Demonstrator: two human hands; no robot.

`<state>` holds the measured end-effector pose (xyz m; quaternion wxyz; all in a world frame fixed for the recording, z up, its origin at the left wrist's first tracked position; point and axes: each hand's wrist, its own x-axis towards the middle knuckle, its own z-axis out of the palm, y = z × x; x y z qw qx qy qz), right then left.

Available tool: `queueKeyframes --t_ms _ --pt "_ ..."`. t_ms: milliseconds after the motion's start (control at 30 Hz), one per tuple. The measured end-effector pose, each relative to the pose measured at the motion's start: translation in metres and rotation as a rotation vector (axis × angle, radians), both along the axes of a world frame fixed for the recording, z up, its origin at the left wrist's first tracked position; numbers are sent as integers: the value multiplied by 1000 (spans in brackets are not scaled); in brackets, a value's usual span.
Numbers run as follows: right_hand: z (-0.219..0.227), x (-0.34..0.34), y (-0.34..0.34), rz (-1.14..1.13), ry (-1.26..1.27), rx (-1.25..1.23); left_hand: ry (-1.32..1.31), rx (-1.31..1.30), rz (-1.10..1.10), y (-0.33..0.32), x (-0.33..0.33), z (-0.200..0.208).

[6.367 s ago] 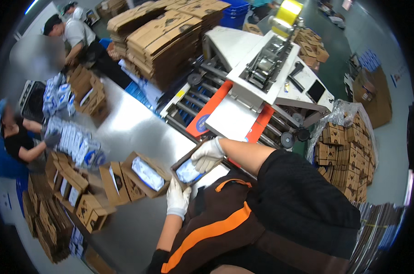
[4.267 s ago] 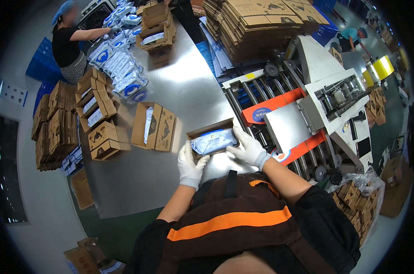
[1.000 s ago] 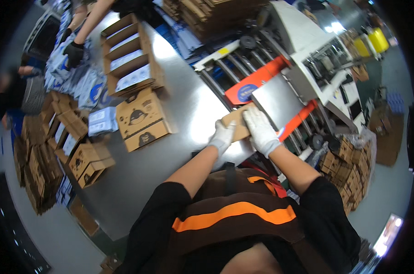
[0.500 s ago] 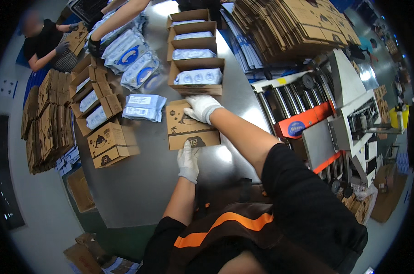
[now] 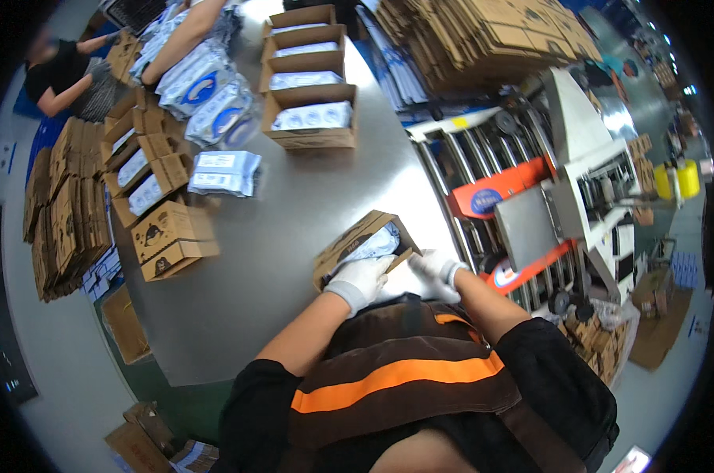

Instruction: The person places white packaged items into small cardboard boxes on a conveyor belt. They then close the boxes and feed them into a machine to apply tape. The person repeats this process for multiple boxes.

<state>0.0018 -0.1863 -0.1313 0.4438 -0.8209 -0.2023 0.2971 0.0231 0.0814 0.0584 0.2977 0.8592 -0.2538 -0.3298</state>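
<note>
In front of my body a brown cardboard box sits tilted at an angle on the table, its long side open. Inside it lies a pale blue and white pack of wipes. My left hand, in a white glove, is closed on the near left edge of the box. At the right end my right hand, also gloved, is against a flap; motion smears its fingers, so their grip is unclear. Further off stands a row of open boxes with wipes packs in them, the nearest box facing me.
A loose wipes pack lies left of centre, below a heap of packs where another person's arm reaches in. A closed box stands at left. Flattened cartons are piled far right, beside a roller machine.
The box has come nearer to me and turned, so its open side with the wipes pack now shows. Both hands moved right and closer to my body; my right hand left the box's far edge.
</note>
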Motion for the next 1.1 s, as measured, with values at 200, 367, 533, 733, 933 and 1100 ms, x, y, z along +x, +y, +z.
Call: queueKeyframes --t_ms 200,367,533,733,933,1100 --pt "207 5 38 -700 29 -11 -217 149 -35 -6 -16 25" --pt "139 44 47 -604 117 241 -838 -15 682 32 -44 39" --pt "199 44 90 264 -122 -533 -824 -97 491 42 -76 -38" --pt "210 68 119 106 -597 -526 -444 -101 551 63 -6 -33" --pt "219 32 128 73 -514 -394 -37 -142 863 76 -10 -111" --pt "163 -43 54 -120 -708 -397 179 13 566 15 -21 -96"
